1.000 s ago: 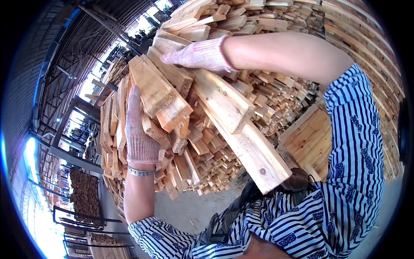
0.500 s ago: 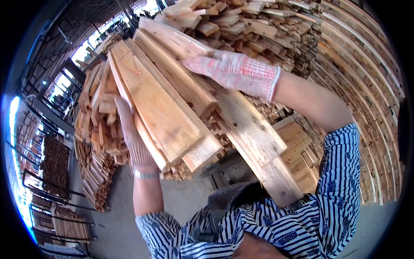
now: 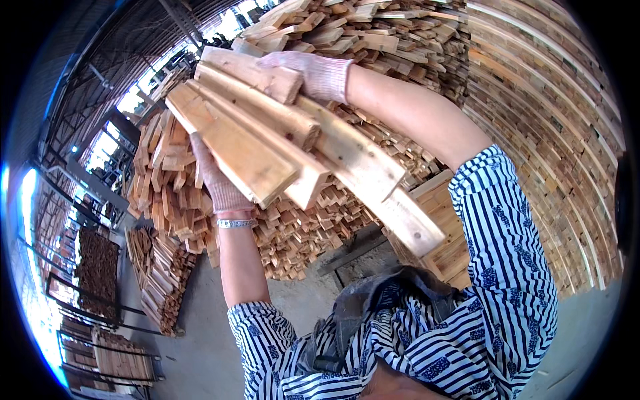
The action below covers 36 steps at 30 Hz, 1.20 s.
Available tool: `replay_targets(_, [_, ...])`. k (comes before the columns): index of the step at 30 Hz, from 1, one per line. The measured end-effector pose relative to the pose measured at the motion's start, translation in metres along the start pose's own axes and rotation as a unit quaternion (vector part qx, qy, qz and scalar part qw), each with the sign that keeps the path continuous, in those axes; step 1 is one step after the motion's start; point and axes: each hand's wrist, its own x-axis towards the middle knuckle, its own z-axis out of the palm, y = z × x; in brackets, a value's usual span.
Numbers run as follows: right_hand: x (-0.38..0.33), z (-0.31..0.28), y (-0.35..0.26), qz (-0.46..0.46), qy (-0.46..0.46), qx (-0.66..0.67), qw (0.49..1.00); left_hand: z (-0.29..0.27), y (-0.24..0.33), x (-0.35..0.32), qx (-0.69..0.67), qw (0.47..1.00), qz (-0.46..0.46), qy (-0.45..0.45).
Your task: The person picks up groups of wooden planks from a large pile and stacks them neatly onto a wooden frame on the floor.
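Observation:
A loose bundle of several pale wooden boards (image 3: 233, 143) of unequal length lies between my gloved hands, slanting from far left to near right. My left hand (image 3: 220, 177), in a knitted glove, wraps the left side of the bundle from below, its fingertips partly hidden. On the far right side, my right hand (image 3: 310, 73), in a pinkish knitted glove, is closed over the outermost short board (image 3: 253, 73). A longer knotted board (image 3: 360, 163) sticks out toward my chest. Whether the boards rest on the pile beneath cannot be seen.
A large heap of cut boards (image 3: 313, 227) spreads beneath and behind the bundle. Tall stacked timber (image 3: 533, 140) stands along the right. At the left are a smaller wood stack (image 3: 163, 280) and metal racks (image 3: 100, 267) holding boards. Grey concrete floor (image 3: 220, 347) shows near me.
The bundle and both hands have moved away from my body. My right hand has shifted left and farther out along the boards, and more of the heap below now shows.

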Motion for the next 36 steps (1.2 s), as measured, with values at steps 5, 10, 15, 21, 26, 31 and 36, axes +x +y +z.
replay_targets(5, [-0.068, 0.048, 0.01, -0.002, -0.026, 0.01, 1.0, -0.007, -0.002, -0.062, -0.03, 0.997, 0.062, 0.033])
replay_targets(10, [-0.159, -0.006, 0.077, 0.167, -0.047, 0.177, 0.969, -0.007, -0.095, -0.112, -0.044, 0.998, -0.04, -0.024])
replay_targets(15, [-0.267, -0.045, 0.151, 0.109, 0.147, -0.048, 0.982, -0.003, -0.146, -0.182, -0.052, 0.977, -0.199, -0.045])
replay_targets(21, [-0.377, -0.082, 0.142, 0.12, 0.202, -0.077, 0.969, 0.024, -0.172, -0.193, -0.022, 0.96, -0.243, -0.135])
replay_targets(26, [-0.412, -0.068, 0.117, 0.065, 0.327, -0.012, 0.943, 0.035, -0.224, -0.188, 0.151, 0.93, -0.202, -0.268])
replay_targets(31, [-0.443, -0.058, 0.11, 0.079, 0.43, -0.006, 0.899, 0.081, -0.327, -0.213, -0.022, 0.916, -0.343, -0.208])
replay_targets(36, [-0.503, -0.087, 0.162, 0.217, 0.496, -0.037, 0.84, 0.126, -0.364, -0.232, -0.282, 0.771, -0.56, -0.118])
